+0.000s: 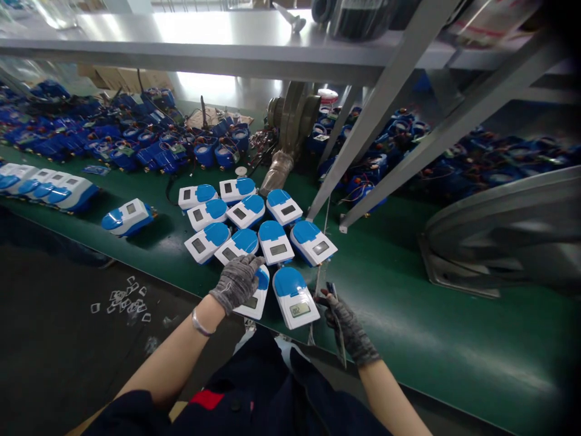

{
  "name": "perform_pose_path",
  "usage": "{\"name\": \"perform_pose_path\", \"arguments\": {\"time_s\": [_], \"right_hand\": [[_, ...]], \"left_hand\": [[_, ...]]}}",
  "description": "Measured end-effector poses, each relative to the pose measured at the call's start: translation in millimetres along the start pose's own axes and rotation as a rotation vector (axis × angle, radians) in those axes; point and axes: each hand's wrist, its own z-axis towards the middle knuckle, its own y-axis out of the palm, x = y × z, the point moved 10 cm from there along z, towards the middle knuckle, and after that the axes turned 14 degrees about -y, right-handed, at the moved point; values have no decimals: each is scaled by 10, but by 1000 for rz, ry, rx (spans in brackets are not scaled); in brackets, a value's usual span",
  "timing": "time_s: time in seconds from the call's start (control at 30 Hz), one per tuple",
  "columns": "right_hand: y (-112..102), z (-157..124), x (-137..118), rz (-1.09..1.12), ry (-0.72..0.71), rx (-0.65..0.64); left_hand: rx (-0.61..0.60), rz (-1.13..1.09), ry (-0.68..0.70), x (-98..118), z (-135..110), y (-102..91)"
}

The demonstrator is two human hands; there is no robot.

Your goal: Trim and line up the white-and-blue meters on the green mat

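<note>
My left hand (238, 281), in a grey glove with bare fingertips, lies over a white-and-blue meter (254, 306) near the table's front edge, partly hiding it. Its fingers are stretched out, touching the meter from above. My right hand (349, 330), gloved the same way, is closed around a long thin metal tool (339, 333) whose exact kind I cannot make out. Between the hands sits another meter (295, 297) with digits on its small display. Several more such meters (275, 242) stand close together just behind, their blue lids facing away from me.
One meter (129, 217) stands apart at left, beside a row of others (49, 188). Many blue meter bodies with wires (149, 145) crowd the back. Slanted metal struts (363, 121) carry the shelf (204, 36). A grey metal piece (499, 230) is at right. White bits (122, 297) litter the floor.
</note>
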Motion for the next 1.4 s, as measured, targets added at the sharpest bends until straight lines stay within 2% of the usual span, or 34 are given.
{"name": "perform_pose_path", "arguments": {"time_s": [0.17,0.3,0.57,0.7,0.77,0.87,1.0,1.13,1.27,1.33,1.4], "right_hand": [[-136,-61,57,72,71,80],[-71,-98,35,124,96,106],[188,-135,-152,207,78,84],[200,-130,-156,210,101,86],[179,-122,-134,193,100,82],[56,-129,-91,124,88,105],[-216,-232,-100,109,81,165],[-490,-503,-151,155,100,199],[-773,-853,-69,247,131,304],[-872,-1043,3,306,126,353],[-968,-1274,23,350,59,395]], "left_hand": [[108,-120,182,-4,-397,-249],[188,-135,232,4,-447,-280],[327,-94,209,29,-331,-317],[450,-84,105,89,-320,-362],[438,-186,88,213,-374,-323],[343,-365,117,502,-548,-202],[168,-592,200,845,-857,-46],[-189,-738,246,1133,-983,228],[-491,-765,213,1469,-929,453],[-689,-803,237,1763,-972,600],[-920,-885,276,2144,-1139,761]]}}
